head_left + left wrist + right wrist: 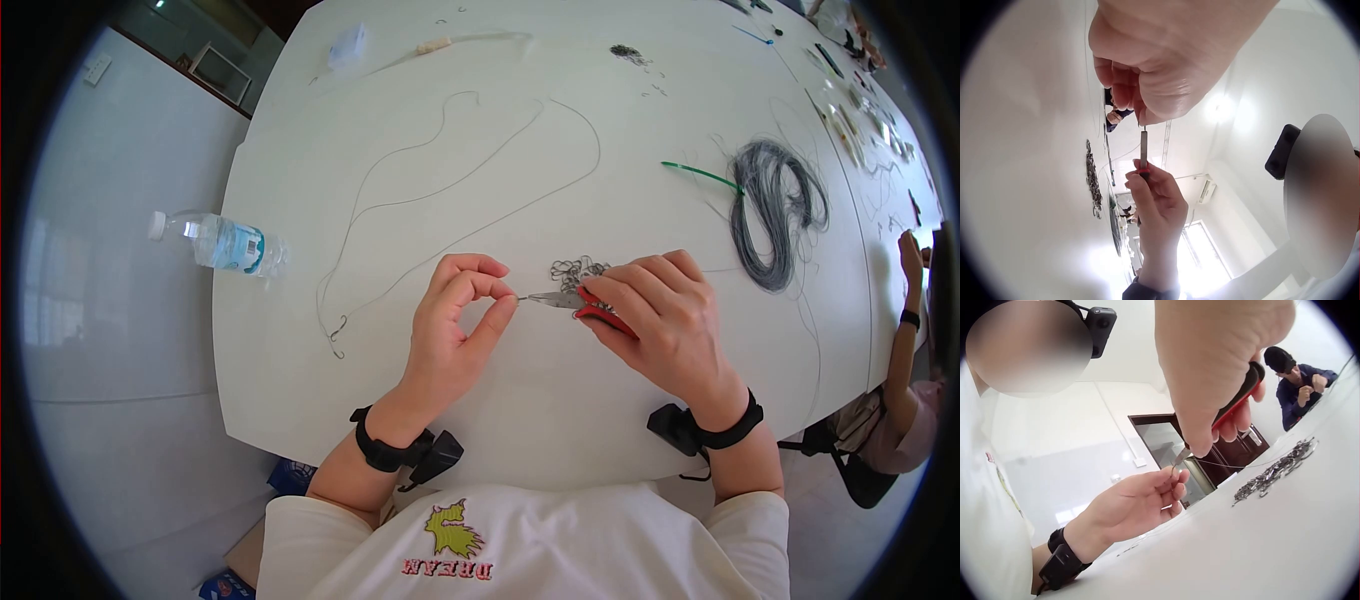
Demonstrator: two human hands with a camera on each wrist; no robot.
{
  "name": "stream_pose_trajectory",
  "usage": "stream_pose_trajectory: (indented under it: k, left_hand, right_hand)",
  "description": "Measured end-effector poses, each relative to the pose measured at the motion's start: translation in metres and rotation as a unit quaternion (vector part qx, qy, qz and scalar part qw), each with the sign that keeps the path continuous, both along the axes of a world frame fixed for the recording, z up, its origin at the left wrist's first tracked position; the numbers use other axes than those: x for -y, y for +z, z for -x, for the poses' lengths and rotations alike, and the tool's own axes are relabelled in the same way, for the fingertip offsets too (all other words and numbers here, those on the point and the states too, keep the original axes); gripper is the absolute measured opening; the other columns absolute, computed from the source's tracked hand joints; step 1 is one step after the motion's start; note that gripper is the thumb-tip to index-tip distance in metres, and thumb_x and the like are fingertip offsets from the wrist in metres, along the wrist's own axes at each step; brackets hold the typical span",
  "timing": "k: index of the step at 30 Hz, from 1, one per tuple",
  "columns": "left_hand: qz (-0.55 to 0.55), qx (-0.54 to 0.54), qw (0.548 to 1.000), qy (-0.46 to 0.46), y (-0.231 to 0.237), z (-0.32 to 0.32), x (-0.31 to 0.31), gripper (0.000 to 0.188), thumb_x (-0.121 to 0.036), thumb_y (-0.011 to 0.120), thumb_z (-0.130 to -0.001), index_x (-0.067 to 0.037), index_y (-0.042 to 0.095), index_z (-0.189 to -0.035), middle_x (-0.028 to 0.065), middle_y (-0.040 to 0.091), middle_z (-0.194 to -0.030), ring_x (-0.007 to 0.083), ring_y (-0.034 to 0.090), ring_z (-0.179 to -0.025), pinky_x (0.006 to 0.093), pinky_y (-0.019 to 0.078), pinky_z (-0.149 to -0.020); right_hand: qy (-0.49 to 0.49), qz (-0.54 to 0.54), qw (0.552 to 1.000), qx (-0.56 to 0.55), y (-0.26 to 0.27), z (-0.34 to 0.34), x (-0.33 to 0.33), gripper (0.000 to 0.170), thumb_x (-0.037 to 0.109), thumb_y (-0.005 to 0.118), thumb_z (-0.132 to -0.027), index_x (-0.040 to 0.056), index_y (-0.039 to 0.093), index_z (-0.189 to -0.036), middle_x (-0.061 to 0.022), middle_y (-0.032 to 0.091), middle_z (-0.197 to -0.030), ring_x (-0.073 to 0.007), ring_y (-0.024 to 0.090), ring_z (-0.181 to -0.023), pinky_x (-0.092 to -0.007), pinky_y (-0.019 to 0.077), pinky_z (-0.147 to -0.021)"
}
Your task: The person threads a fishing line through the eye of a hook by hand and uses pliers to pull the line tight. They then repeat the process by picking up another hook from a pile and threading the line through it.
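Observation:
The right hand [665, 315] grips red-handled pliers [604, 312], their metal jaws pointing left toward the other hand. Between thumb and index finger, the left hand [455, 320] pinches a tiny metal piece at the plier tips; its exact shape is too small to tell in the head view. In the right wrist view a thin, hook-like wire [1174, 469] runs from the plier tip to the left fingertips [1172, 477]. Just behind the pliers lies a pile of metal hooks [575, 270], also seen in the right wrist view [1275, 473].
Thin line with hooks [338, 340] loops over the table [480, 400] at left, near a water bottle [238, 245]. A grey line bundle [760, 220] with a green tie lies at right. Small dark hooks [627, 54] are farther back. Another person's arm [905, 330] is at the right edge.

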State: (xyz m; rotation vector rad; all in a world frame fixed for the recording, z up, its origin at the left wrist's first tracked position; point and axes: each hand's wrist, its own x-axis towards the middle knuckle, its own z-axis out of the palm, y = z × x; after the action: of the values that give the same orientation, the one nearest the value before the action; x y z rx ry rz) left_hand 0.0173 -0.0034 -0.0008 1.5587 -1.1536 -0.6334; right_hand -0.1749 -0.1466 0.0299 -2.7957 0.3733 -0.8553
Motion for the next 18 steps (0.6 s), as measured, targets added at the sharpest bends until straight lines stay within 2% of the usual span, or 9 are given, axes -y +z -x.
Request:
stream_pose_trajectory:
  k: [8, 14, 17, 18]
  left_hand:
    - [-0.002, 0.021, 1.0, 0.0, 0.0, 0.0, 0.001, 0.004, -0.004, 0.065, -0.091, -0.004, 0.061, -0.093, 0.0083, 0.056, -0.114, 0.0181, 0.053, -0.111, 0.0349, 0.0405, -0.1]
    - [0.009, 0.019, 1.0, 0.02, -0.006, -0.004, 0.002, 0.005, -0.005, 0.066, -0.092, -0.004, 0.062, -0.094, 0.0068, 0.056, -0.113, 0.0136, 0.05, -0.096, 0.0284, 0.0416, -0.09]
    - [0.01, 0.021, 0.999, 0.022, -0.009, -0.005, 0.003, 0.005, -0.006, 0.066, -0.092, -0.004, 0.062, -0.094, 0.0066, 0.057, -0.113, 0.0122, 0.048, -0.093, 0.0263, 0.0413, -0.086]
    - [0.011, 0.021, 0.999, 0.026, -0.01, -0.006, 0.003, 0.005, -0.006, 0.066, -0.092, -0.004, 0.062, -0.094, 0.0065, 0.057, -0.112, 0.0123, 0.048, -0.092, 0.0264, 0.0415, -0.086]
  right_hand:
    - [-0.002, 0.005, 1.0, 0.002, 0.001, 0.003, 0.002, 0.03, 0.018, 0.082, -0.072, 0.0119, 0.069, -0.098, 0.0021, 0.068, -0.09, -0.0163, 0.064, -0.082, -0.0323, 0.0458, -0.074]
    - [-0.03, 0.009, 1.0, -0.005, 0.006, 0.007, 0.007, 0.031, 0.017, 0.083, -0.07, 0.0121, 0.068, -0.096, 0.0018, 0.068, -0.088, -0.0166, 0.064, -0.08, -0.0324, 0.0449, -0.073]
    - [-0.019, -0.016, 1.0, -0.007, 0.009, 0.009, 0.007, 0.028, 0.014, 0.082, -0.071, 0.0115, 0.068, -0.095, 0.0008, 0.068, -0.087, -0.0176, 0.064, -0.079, -0.0324, 0.0447, -0.072]
    - [-0.017, -0.072, 0.997, -0.034, 0.013, 0.011, 0.009, 0.027, 0.012, 0.081, -0.071, 0.0108, 0.068, -0.095, -0.0005, 0.068, -0.087, -0.0191, 0.065, -0.08, -0.033, 0.0458, -0.072]
